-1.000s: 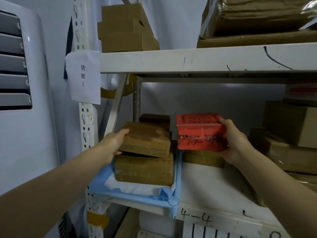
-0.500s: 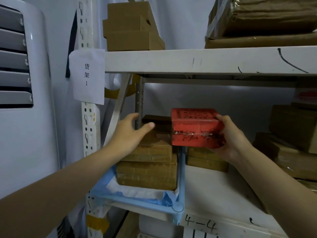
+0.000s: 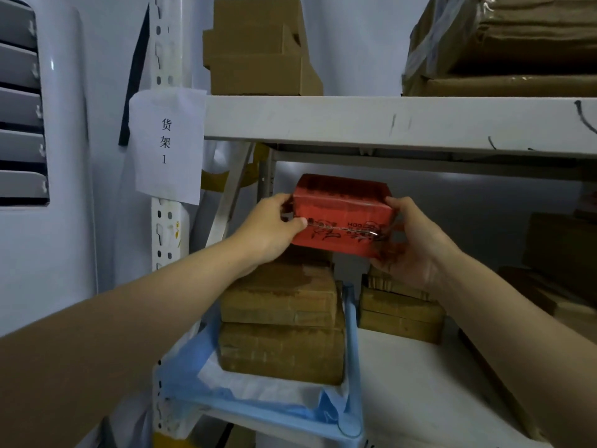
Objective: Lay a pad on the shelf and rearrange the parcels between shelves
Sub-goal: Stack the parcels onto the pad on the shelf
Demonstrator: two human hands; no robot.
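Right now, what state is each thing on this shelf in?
Red parcel: held at both ends, over the brown stack.
Left hand: grips the parcel's left end.
Right hand: grips its right end.
Brown stack: two high, resting on the pad.
Pad: spread on the lower shelf, edges rumpled.

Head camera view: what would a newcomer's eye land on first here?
The red parcel stands out most, held in mid-air by the left hand at its left end and the right hand at its right, just under the upper shelf. Below it, brown parcels sit stacked on a blue pad. A white paper label hangs at the left.
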